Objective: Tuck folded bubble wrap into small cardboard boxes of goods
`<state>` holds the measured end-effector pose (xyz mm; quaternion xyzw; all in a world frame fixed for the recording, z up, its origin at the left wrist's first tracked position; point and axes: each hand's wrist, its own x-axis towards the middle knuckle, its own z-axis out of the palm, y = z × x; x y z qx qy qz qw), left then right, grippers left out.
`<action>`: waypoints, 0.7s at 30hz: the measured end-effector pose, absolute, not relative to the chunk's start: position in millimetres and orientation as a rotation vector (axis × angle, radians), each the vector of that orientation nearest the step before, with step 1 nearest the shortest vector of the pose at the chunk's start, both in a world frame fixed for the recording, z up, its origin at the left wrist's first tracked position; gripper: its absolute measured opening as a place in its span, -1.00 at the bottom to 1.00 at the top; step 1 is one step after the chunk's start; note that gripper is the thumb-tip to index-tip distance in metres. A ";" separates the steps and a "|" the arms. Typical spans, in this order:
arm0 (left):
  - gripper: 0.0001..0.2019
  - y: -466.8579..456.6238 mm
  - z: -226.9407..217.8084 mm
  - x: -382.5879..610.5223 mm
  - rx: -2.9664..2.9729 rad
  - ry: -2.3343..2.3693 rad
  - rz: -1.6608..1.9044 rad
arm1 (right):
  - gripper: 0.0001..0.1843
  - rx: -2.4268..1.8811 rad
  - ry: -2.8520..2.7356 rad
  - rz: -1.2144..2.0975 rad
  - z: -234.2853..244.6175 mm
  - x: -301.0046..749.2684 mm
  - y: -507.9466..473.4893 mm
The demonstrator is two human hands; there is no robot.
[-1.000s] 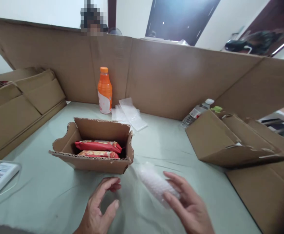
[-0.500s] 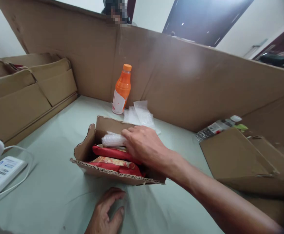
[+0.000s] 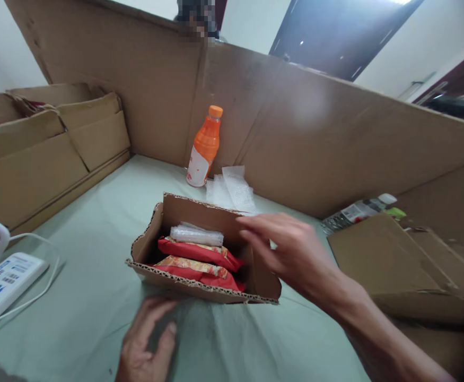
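An open-topped cardboard box (image 3: 211,293) stands mid-table with a ragged cut rim. Inside it, two red packets with patterned tops (image 3: 200,253) lean near the front wall. Behind them sits a folded bundle of bubble wrap (image 3: 197,234). My right hand (image 3: 285,239) is over the box's right end, holding nothing, fingers extended and slightly blurred. My left hand (image 3: 148,337) rests low in front of the box, thumb and fingers apart in a curve, with nothing between them.
Beyond the box are an orange drink bottle (image 3: 204,146) and flat bubble wrap sheets (image 3: 234,190). Cardboard boxes (image 3: 28,154) line the left side. At right, a clear bottle (image 3: 357,212) lies by another carton (image 3: 386,260). A white power strip (image 3: 9,284) with a cable lies left.
My right hand has let go of the bubble wrap bundle, leaving it in the box, and lifted away rightward. My left hand has shifted a little left.
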<state>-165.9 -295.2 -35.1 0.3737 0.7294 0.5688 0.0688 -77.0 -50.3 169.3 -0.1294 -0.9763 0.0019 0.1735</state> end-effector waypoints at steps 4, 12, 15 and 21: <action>-0.58 -302.6 -27.6 -203.6 0.713 2.292 1.894 | -0.83 -0.788 -2.343 0.233 139.2 10.0 -46.4; -0.46 -277.7 -4.2 -237.5 0.548 2.142 1.753 | -0.39 -0.684 -2.468 0.764 27.6 -3.3 -98.6; -0.49 -259.1 5.9 -218.7 0.622 2.097 1.733 | -0.53 -0.779 -2.347 0.777 34.2 -4.4 -92.7; -0.58 -229.8 8.4 -154.9 1.004 1.850 1.607 | -0.69 -1.152 -2.194 0.502 31.2 103.8 -100.7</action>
